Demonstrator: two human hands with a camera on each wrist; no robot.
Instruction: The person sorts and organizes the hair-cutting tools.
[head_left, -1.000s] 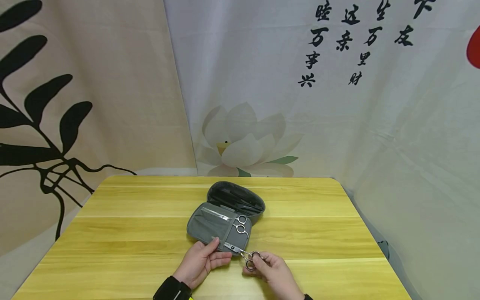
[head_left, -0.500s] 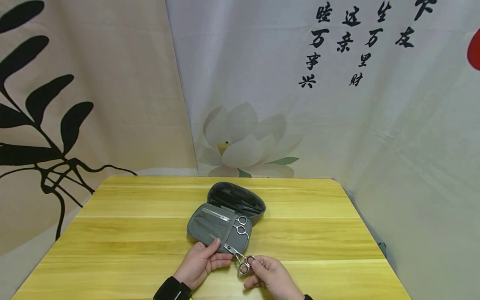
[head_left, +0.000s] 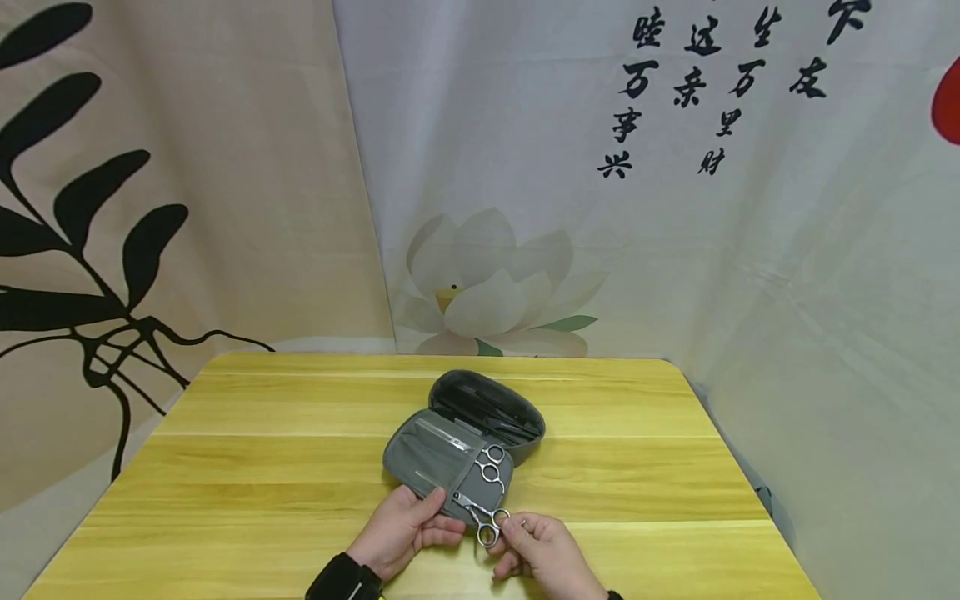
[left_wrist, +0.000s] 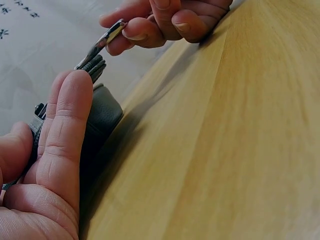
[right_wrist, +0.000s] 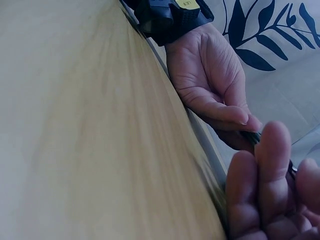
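A grey zip case (head_left: 431, 454) lies unfolded on the table, its flap toward the person. My left hand (head_left: 401, 529) pinches the flap's near edge, thumb on top and fingers beneath. One pair of silver scissors (head_left: 491, 472) sits in the flap's band beside a flat silver tool (head_left: 442, 433). At the near right corner, a second pair of scissors (head_left: 486, 533) has its blades on the flap, partly hidden. My right hand (head_left: 543, 550) pinches a finger ring of this pair; in the left wrist view the fingertips hold the metal handle (left_wrist: 107, 37).
The case's deeper half (head_left: 487, 404) stands open behind the flap with dark items inside. The wooden table (head_left: 637, 467) reaches to a printed cloth backdrop (head_left: 525, 167). A black band (head_left: 345, 579) is on the left wrist.
The case has shifted slightly right and toward the person. The second scissors have swung so their rings sit lower and further left, with my right hand's fingers moving along.
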